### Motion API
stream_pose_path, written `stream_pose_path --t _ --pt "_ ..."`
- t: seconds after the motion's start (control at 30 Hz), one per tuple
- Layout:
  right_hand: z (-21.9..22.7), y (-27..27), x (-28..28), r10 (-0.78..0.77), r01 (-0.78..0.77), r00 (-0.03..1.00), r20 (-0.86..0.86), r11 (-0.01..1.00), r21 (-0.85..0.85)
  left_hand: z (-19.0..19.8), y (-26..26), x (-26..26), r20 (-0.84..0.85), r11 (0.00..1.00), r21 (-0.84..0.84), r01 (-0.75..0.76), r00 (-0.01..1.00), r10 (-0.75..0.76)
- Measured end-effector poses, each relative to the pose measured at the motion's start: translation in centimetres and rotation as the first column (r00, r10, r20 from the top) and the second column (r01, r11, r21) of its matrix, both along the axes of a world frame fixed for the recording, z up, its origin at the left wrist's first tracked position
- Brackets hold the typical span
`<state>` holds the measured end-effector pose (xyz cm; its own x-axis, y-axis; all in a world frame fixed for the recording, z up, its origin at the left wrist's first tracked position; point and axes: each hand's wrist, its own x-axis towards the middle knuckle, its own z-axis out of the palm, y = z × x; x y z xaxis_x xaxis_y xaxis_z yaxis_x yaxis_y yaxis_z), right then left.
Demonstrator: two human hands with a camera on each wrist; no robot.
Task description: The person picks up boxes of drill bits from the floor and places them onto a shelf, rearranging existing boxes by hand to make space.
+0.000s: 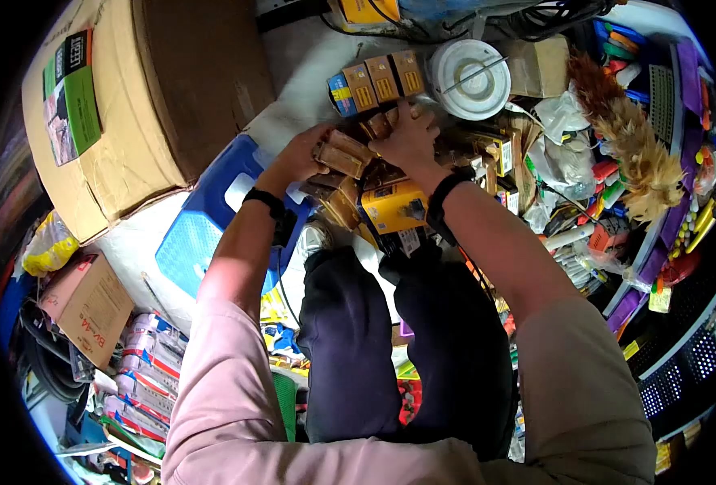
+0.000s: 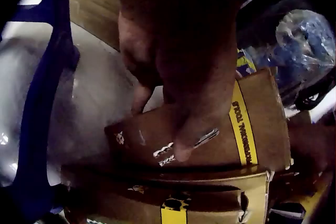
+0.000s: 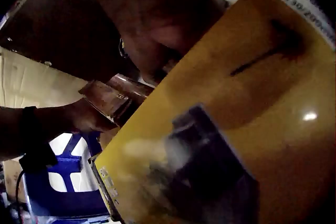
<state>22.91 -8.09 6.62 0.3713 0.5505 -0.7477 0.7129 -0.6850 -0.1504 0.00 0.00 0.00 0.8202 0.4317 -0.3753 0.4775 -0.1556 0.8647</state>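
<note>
My left hand (image 1: pixel 300 155) grips a small brown cardboard box (image 1: pixel 343 153) by its end; in the left wrist view the thumb lies on the printed face of that box (image 2: pixel 199 140). Beside it, my right hand (image 1: pixel 409 139) reaches with bent fingers over brown boxes (image 1: pixel 378 125); what its fingertips touch is hidden. Below the right hand stands a yellow box (image 1: pixel 394 207) with a tool picture, which fills much of the right wrist view (image 3: pixel 220 129). More brown boxes (image 1: pixel 338 202) lie under the left hand.
A row of small boxes (image 1: pixel 381 81) and a round white lid (image 1: pixel 469 79) lie beyond the hands. At left are a blue plastic stool (image 1: pixel 204 234) and a large carton (image 1: pixel 107 113). Bagged goods and a feather duster (image 1: pixel 649 162) crowd the right side.
</note>
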Motion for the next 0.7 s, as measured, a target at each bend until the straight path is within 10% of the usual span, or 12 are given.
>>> stream_pose_path --t 0.33,0.7 --pt "0.5 0.5 -1.8 -0.151 0.129 0.978 0.146 0.981 0.145 5.2 1.1 -2.5 -0.047 0.99 0.061 -0.124 0.991 0.127" --pt "11.3 -0.5 -2.6 -0.051 -0.02 0.976 0.214 0.948 0.317 23.7 -2.2 -6.0 0.029 0.969 -0.024 -0.248 0.968 0.248"
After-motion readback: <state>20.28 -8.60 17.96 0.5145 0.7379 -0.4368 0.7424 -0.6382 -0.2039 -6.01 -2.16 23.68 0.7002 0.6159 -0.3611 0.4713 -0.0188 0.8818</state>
